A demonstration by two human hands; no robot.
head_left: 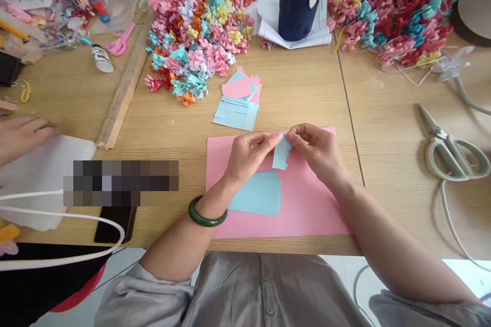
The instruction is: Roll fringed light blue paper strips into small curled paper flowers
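Between my two hands is a small light-blue paper strip (pixel 282 153) with a notched right edge. My left hand (pixel 251 156) pinches its upper left corner between thumb and finger. At its upper right, the fingertips of my right hand (pixel 316 150) close on the paper. Both hands are over a large pink sheet (pixel 310 209) on the table. On that sheet, partly under my left wrist, lies a stack of light-blue paper (pixel 259 194). Beyond the hands are a slit light-blue paper piece (pixel 237 114) and small pink cards (pixel 237 88).
Piles of curled paper flowers (pixel 203 36) lie at the back, around a dark blue bottle (pixel 299 2). Grey-handled scissors (pixel 454 153) rest at right. A wooden strip (pixel 126 79) divides off the left side, where another person's hand (pixel 25 135) touches a white sheet (pixel 76 150).
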